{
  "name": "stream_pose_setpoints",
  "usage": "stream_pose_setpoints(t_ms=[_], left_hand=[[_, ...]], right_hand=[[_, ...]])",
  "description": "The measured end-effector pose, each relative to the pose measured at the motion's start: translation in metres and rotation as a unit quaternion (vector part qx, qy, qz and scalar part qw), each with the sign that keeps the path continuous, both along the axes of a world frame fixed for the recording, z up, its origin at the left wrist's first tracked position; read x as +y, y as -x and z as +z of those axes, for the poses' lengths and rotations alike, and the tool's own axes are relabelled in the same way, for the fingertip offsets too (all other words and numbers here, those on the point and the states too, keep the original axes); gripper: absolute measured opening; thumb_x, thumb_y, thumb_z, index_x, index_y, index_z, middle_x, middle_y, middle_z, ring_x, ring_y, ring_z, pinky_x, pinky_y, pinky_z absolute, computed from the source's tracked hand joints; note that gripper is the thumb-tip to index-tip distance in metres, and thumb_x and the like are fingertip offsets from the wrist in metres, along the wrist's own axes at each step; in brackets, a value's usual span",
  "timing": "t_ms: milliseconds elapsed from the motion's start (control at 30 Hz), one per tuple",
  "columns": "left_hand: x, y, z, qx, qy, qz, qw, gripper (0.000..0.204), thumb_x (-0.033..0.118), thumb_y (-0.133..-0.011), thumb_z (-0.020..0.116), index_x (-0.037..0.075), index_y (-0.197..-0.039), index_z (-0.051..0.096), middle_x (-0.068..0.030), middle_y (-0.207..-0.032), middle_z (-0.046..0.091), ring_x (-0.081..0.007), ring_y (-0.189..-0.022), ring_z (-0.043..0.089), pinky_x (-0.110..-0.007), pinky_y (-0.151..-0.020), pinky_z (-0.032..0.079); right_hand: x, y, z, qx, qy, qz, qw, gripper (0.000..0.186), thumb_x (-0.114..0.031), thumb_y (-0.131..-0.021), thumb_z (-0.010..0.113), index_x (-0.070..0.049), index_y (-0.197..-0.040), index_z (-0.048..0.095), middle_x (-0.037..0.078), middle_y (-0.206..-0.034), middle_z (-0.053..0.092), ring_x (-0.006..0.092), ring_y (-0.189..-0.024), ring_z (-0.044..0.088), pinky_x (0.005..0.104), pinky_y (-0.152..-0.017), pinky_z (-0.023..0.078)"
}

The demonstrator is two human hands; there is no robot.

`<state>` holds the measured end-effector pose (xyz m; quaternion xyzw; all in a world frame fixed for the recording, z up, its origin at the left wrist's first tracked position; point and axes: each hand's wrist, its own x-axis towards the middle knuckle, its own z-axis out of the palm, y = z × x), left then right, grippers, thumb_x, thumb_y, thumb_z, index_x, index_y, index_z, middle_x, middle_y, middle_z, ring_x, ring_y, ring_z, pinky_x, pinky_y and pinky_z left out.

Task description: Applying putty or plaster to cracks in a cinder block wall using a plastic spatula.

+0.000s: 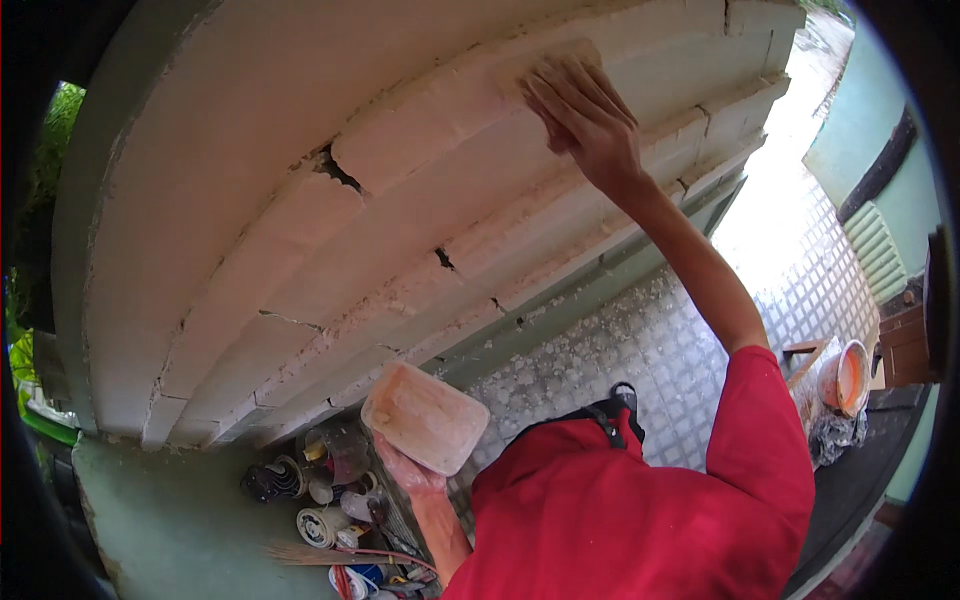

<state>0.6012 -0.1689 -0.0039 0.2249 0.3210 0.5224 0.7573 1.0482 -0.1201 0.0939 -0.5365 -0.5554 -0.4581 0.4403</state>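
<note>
Right hand [585,115] flat, fingers spread, pressing pale pad [550,62] on moulding ledge [430,150]; left hand [408,468] gripping plastic tub [425,415].

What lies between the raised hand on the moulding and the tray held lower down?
In the head view, only cracked white stepped moulding spans from the right hand down to the tray in the left hand.

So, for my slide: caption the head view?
Right hand presses on stepped white moulding; left hand holds a smeared tray.
</note>
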Motion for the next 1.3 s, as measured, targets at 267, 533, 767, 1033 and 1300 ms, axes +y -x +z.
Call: stream_pose_setpoints(t_ms=[267,533,767,1033,1300], left_hand=[[0.001,-0.013,0.001,-0.023,-0.024,-0.03,0.999,0.06,0.049,-0.095,0.049,0.015,-0.144,0.04,-0.0067,-0.143,0.048,-0.0305,-0.127,0.051,-0.052,-0.102,0.046],[-0.006,-0.021,-0.001,-0.002,0.007,-0.024,1.0,0.059,0.049,-0.095,0.049,0.015,-0.142,0.042,-0.0071,-0.14,0.05,-0.031,-0.124,0.053,-0.052,-0.1,0.048],[-0.02,-0.042,0.006,-0.01,0.003,-0.023,1.0,0.057,0.048,-0.095,0.047,0.015,-0.142,0.043,-0.0073,-0.14,0.05,-0.0314,-0.123,0.053,-0.052,-0.098,0.049],[-0.033,-0.05,0.005,0.021,0.003,-0.009,1.0,0.058,0.049,-0.096,0.046,0.015,-0.142,0.043,-0.0073,-0.14,0.05,-0.0312,-0.124,0.053,-0.052,-0.101,0.047],[-0.039,-0.069,0.01,0.022,-0.007,-0.009,1.0,0.061,0.048,-0.095,0.048,0.012,-0.143,0.041,-0.0084,-0.14,0.049,-0.0314,-0.126,0.05,-0.05,-0.102,0.046]], right_hand=[[-0.024,-0.002,-0.034,0.007,0.08,-0.005,0.997,0.049,-0.011,-0.074,0.074,-0.018,-0.122,0.067,0.002,-0.123,0.065,0.0255,-0.12,0.058,0.0408,-0.104,0.047],[-0.037,-0.055,0.009,-0.019,0.047,-0.007,0.999,0.054,-0.013,-0.069,0.076,-0.017,-0.122,0.066,0.002,-0.124,0.065,0.0252,-0.119,0.059,0.0392,-0.102,0.049],[-0.025,-0.058,-0.035,-0.019,0.029,-0.02,0.999,0.055,-0.013,-0.07,0.076,-0.017,-0.124,0.065,0.003,-0.126,0.063,0.0249,-0.121,0.057,0.0417,-0.104,0.047],[-0.025,-0.059,-0.009,0.008,0.021,0.003,1.0,0.053,-0.013,-0.071,0.075,-0.016,-0.123,0.066,0.004,-0.129,0.062,0.0266,-0.124,0.055,0.0428,-0.106,0.044],[-0.05,-0.045,-0.037,0.153,0.042,0.075,0.984,0.046,-0.002,-0.078,0.067,-0.011,-0.123,0.066,0.01,-0.117,0.067,0.0264,-0.117,0.061,0.0363,-0.101,0.047]])
